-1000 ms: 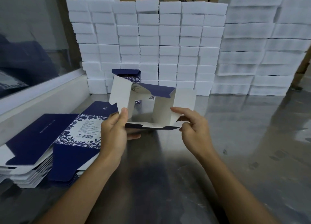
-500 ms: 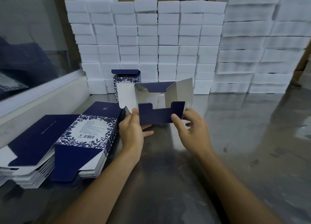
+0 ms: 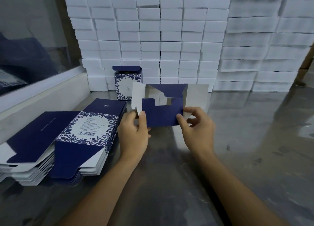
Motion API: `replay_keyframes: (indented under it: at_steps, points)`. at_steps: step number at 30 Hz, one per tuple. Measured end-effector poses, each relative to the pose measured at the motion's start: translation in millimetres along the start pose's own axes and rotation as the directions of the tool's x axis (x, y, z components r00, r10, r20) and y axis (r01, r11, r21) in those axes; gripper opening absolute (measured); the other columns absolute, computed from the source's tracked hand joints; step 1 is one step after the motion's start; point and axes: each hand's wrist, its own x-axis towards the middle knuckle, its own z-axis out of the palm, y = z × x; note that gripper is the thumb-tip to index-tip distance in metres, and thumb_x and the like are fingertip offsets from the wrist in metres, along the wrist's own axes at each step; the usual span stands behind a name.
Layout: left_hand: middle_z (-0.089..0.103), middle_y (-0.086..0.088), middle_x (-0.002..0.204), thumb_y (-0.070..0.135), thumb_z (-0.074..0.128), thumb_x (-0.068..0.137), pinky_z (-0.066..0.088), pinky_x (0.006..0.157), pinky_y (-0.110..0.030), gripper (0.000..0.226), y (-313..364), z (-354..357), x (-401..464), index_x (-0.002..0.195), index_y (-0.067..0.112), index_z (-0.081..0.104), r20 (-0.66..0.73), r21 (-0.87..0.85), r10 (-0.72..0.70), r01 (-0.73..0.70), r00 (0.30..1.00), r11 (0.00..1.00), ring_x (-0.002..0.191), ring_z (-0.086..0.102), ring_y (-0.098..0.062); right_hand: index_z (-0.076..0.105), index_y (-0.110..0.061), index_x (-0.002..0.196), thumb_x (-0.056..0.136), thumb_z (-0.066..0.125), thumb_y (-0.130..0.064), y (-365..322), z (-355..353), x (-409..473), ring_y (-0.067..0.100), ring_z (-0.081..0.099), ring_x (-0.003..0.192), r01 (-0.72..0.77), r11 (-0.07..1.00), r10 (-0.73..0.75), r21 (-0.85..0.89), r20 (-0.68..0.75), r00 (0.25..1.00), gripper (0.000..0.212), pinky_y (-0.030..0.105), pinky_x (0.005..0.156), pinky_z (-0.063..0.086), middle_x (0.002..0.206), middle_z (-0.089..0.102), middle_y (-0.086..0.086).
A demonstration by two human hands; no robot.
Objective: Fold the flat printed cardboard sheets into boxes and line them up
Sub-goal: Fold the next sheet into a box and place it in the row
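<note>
A half-folded navy and white box (image 3: 162, 113) hangs above the steel table, its open end toward me. My left hand (image 3: 134, 134) grips its left side, thumb on the navy bottom flap. My right hand (image 3: 197, 129) grips the right side, thumb pressing the same flap. White side flaps stick out left and right. One finished box (image 3: 126, 83) with blue leaf print stands upright behind it, against the white blocks. A stack of flat printed sheets (image 3: 85, 137) lies at the left.
A wall of stacked white foam blocks (image 3: 169, 39) runs across the back of the steel table (image 3: 246, 149). A white ledge (image 3: 42, 96) and glass pane border the left side. A second flat stack (image 3: 22, 151) lies at the far left.
The navy bottom flap has been folded up and inward over the box's open end. Both hands shifted slightly along the box edges; the box sits a little more upright.
</note>
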Motion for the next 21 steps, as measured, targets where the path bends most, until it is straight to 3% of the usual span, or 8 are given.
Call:
replay_keyframes:
  at_steps: [3, 6, 9, 13, 17, 21]
  points:
    - [0.06, 0.003, 0.069, 0.025, 0.053, 0.099, 0.054, 0.042, -0.03, 0.021, -5.4, 1.2, 0.2, 0.08, 0.033, 0.047, 0.012, 0.017, -0.039, 0.038, 0.999, 0.999, 0.048, 0.065, -0.011, 0.063, -0.031, 0.091, 0.089, 0.075, -0.017, -0.6, 2.1, -0.6, -0.003, 0.064, 0.084, 0.022, 0.999, -0.023, 0.04, 0.01, 1.0, 0.019, 0.015, 0.066, 0.052, 0.089, 0.062, -0.029]
    - [0.061, -0.008, 0.06, 0.024, 0.051, 0.1, 0.056, 0.043, -0.035, 0.02, -11.8, 2.0, 2.1, 0.081, 0.019, 0.052, 0.051, 0.051, -0.117, 0.115, 0.992, 0.992, 0.042, 0.063, -0.016, 0.061, -0.032, 0.078, 0.086, 0.076, -0.01, -1.9, 6.3, -1.5, 0.003, 0.067, 0.084, 0.007, 0.992, -0.006, 0.127, -0.005, 1.0, 0.028, 0.015, 0.064, 0.051, 0.084, 0.067, -0.022]
    - [0.063, -0.019, 0.061, 0.025, 0.05, 0.1, 0.048, 0.038, -0.021, 0.029, -13.1, 2.7, 3.9, 0.078, 0.007, 0.052, 0.052, 0.039, -0.167, 0.165, 0.985, 0.985, 0.041, 0.063, -0.014, 0.058, -0.026, 0.076, 0.086, 0.077, -0.014, -3.1, 10.2, -2.8, 0.004, 0.066, 0.081, -0.088, 0.968, 0.095, 0.233, -0.018, 0.995, 0.025, 0.016, 0.065, 0.053, 0.087, 0.069, -0.013]
    - [0.065, -0.013, 0.057, 0.023, 0.051, 0.1, 0.043, 0.039, -0.013, 0.034, -3.7, 5.2, -0.1, 0.067, 0.016, 0.048, 0.059, -0.013, -0.167, 0.168, 0.984, 0.986, 0.042, 0.064, -0.011, 0.057, -0.017, 0.076, 0.087, 0.075, -0.04, -0.1, 11.5, -5.3, 0.009, 0.056, 0.072, -0.203, 0.974, 0.206, 0.097, -0.022, 0.978, 0.031, 0.023, 0.067, 0.047, 0.078, 0.062, -0.002]
    - [0.066, -0.011, 0.061, 0.025, 0.05, 0.101, 0.045, 0.041, -0.015, 0.034, 3.0, 7.0, -4.1, 0.068, 0.016, 0.053, 0.101, -0.057, -0.166, 0.173, 0.981, 0.983, 0.045, 0.065, -0.014, 0.062, -0.001, 0.068, 0.092, 0.063, -0.051, -3.8, 13.7, -9.1, 0.009, 0.05, 0.054, -0.291, 0.954, 0.272, 0.076, 0.196, 0.942, 0.056, 0.031, 0.058, 0.045, 0.056, 0.057, 0.003]
    - [0.066, -0.007, 0.059, 0.028, 0.049, 0.101, 0.049, 0.043, -0.02, 0.038, 5.4, 7.2, -8.3, 0.066, 0.015, 0.054, 0.149, -0.013, -0.144, 0.148, 0.978, 0.989, 0.044, 0.065, -0.017, 0.071, -0.005, 0.073, 0.097, 0.06, -0.041, -11.2, 21.6, -17.7, 0.007, 0.06, 0.056, -0.241, 0.964, 0.179, 0.108, 0.406, 0.896, 0.044, 0.02, 0.057, 0.05, 0.065, 0.068, 0.002]
